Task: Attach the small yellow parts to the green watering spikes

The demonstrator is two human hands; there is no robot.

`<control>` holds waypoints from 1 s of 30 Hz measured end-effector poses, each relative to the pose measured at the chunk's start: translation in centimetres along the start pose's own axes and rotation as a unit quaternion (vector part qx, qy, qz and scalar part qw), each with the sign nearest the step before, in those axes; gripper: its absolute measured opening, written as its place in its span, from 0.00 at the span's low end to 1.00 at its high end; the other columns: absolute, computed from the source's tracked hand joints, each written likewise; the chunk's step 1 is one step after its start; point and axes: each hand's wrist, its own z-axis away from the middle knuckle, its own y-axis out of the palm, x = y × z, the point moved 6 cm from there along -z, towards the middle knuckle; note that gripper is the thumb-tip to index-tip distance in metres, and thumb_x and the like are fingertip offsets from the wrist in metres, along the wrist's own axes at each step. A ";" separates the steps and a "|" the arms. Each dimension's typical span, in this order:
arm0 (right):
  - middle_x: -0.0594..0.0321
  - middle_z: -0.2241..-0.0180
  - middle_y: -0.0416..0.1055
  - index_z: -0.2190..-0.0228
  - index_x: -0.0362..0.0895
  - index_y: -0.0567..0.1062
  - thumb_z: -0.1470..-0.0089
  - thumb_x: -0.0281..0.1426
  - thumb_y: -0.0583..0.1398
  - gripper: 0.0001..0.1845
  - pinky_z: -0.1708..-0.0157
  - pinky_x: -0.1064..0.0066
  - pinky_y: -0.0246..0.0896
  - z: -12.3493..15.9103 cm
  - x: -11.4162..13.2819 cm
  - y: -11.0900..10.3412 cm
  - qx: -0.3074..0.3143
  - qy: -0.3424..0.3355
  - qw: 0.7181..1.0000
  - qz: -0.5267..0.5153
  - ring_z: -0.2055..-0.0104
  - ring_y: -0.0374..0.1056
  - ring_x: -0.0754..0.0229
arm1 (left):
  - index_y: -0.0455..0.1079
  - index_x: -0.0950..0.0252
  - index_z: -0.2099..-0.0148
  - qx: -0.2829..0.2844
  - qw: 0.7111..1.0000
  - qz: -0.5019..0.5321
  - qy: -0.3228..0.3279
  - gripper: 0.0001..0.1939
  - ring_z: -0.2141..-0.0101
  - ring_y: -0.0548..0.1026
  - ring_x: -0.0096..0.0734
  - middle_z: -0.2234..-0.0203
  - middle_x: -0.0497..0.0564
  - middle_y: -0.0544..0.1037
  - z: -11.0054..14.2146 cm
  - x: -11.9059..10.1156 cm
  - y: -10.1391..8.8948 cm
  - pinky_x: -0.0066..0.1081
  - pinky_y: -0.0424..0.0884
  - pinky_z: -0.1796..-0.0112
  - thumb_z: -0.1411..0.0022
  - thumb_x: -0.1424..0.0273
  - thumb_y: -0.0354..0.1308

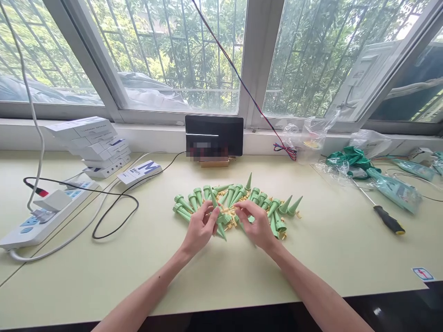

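Note:
My left hand (201,225) is closed on a green plastic plant-watering spike (213,199), whose pointed end sticks up above the fingers. Close by on the right, my right hand (255,220) has its thumb and fingertips pinched together; whatever lies between them is too small to make out. Around and beneath both hands spreads a pile of similar green spikes (194,198), with ridged caps and tapered points. Small yellow plastic pieces (228,220) are scattered among them, partly hidden by my hands.
Behind the pile stands a dark-screened tablet (214,136). To the left are stacked white boxes (98,145), a flat white box (140,174) and a power strip (48,212) with cables. A screwdriver (387,219) and green plastic packets (394,186) lie on the right.

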 end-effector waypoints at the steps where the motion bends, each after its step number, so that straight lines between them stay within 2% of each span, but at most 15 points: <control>1: 0.58 0.64 0.74 0.60 0.45 0.75 0.37 0.30 0.57 0.08 0.66 0.69 0.67 0.0 0.0 0.0 -0.003 0.001 1.000 0.000 0.66 0.69 0.60 | 0.59 0.62 0.62 0.001 1.000 -0.003 0.002 0.13 0.85 0.63 0.17 0.74 0.42 0.63 0.0 0.0 0.0 0.23 0.59 0.83 0.32 0.57 0.52; 6: 0.58 0.64 0.74 0.60 0.45 0.76 0.37 0.31 0.57 0.07 0.67 0.68 0.67 0.0 0.0 0.1 -0.001 0.004 1.000 -0.001 0.68 0.69 0.60 | 0.60 0.62 0.63 -0.001 1.000 -0.015 0.007 0.13 0.86 0.63 0.17 0.76 0.41 0.60 0.0 -0.1 0.0 0.22 0.59 0.84 0.33 0.58 0.53; 30: 0.58 0.66 0.76 0.61 0.45 0.77 0.38 0.32 0.59 0.07 0.67 0.69 0.67 0.1 -0.1 0.7 0.039 -0.004 0.999 -0.010 0.69 0.68 0.61 | 0.64 0.62 0.60 0.005 1.000 -0.019 0.019 0.12 0.86 0.63 0.17 0.75 0.43 0.65 0.2 -0.1 0.2 0.23 0.61 0.84 0.34 0.59 0.55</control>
